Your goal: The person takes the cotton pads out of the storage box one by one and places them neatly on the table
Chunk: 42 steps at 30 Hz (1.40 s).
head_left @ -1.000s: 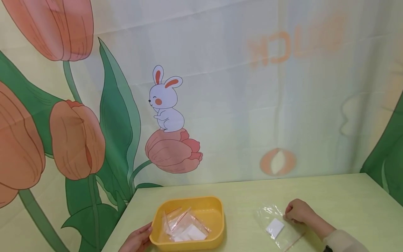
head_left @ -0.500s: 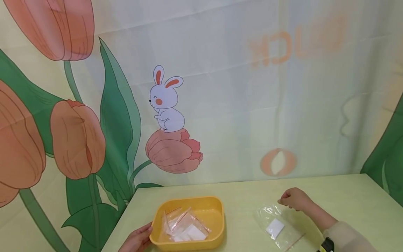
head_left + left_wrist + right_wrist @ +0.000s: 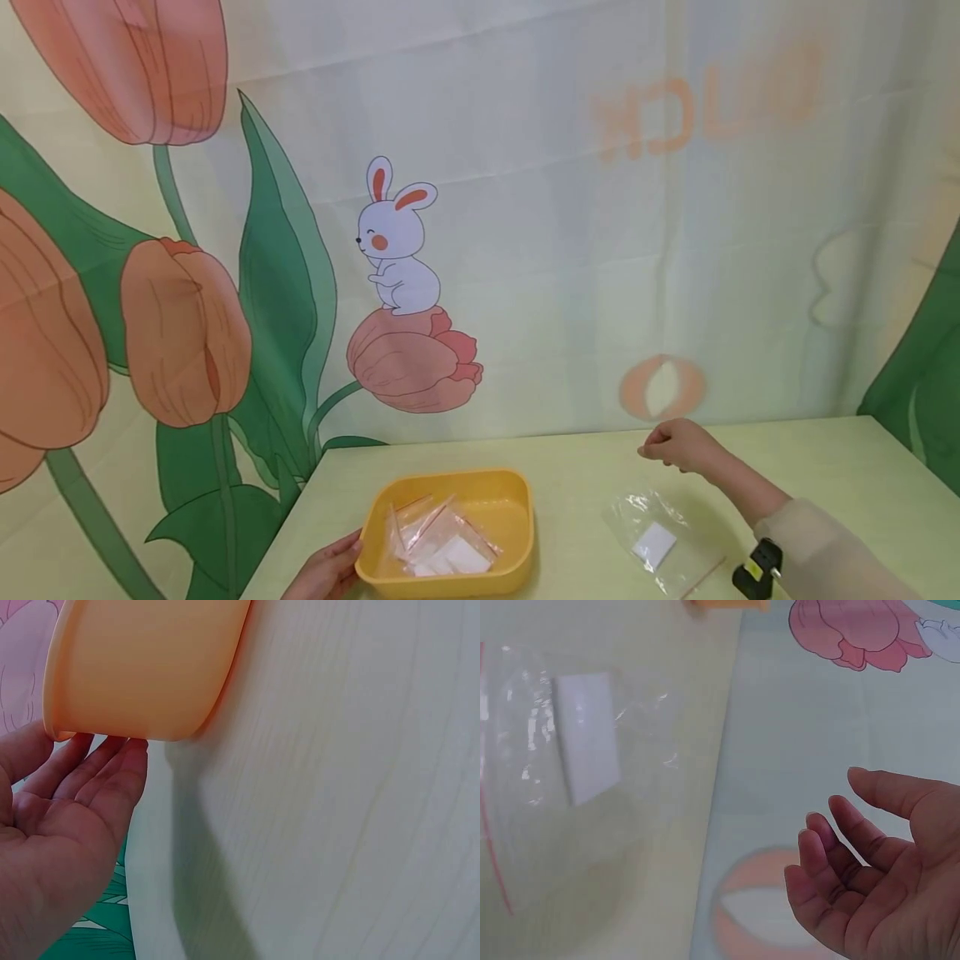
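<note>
My left hand touches the left side of a yellow tray, fingers fairly straight. In the left wrist view the fingertips meet the wall of the tray, thumb by its rim. Inside the tray lie several clear zip bags with red strips and white pieces. My right hand is above the back of the table, holding nothing; its fingers are loosely bent in the right wrist view. Closer than that hand, a clear zip bag lies flat, with a white square piece showing in it.
The pale wood-look table ends at the back against a printed cloth with tulips and a rabbit. A black device sits at my right wrist below the sleeve.
My right hand has moved from the bag's right edge up and back, away from the bag on the table. The left hand, the tray and the bags stay in place.
</note>
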Motion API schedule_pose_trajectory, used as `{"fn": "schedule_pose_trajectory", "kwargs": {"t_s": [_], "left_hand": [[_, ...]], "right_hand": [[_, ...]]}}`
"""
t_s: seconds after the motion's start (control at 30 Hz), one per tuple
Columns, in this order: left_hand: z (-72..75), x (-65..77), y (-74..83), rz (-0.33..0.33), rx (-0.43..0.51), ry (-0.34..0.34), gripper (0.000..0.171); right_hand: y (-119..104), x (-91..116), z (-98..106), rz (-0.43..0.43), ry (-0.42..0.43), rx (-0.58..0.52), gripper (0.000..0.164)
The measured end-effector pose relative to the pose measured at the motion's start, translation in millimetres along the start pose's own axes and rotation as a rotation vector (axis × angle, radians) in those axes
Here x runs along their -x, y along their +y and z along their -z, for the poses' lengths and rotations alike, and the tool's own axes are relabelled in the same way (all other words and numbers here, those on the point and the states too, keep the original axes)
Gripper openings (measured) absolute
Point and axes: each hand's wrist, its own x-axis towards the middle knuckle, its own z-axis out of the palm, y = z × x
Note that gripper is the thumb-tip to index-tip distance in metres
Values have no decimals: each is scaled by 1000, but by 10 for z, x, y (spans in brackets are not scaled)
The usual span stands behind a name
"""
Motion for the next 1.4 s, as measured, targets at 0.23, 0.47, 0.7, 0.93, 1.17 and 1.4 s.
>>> {"fn": "schedule_pose_trajectory", "kwargs": {"t_s": [0.23,0.47,0.7,0.93,1.17,1.4], "left_hand": [[39,-7,-12,7,-10,-15,53],[49,2,-8,21,-11,-24,55],[56,23,-4,16,-13,-29,55],[35,44,12,-2,-12,-30,53],[16,15,39,16,-13,-27,53],[-7,14,57,25,-20,-20,53]], "right_hand": [[-237,-40,-24,13,-23,-1,25],[-489,-88,-79,51,-54,-21,22],[-727,-173,-137,82,-154,-95,24],[-942,-255,-249,66,-209,-106,23],[-1085,-379,-424,65,-252,-122,23],[-1295,-492,-645,38,-311,-90,22]]}}
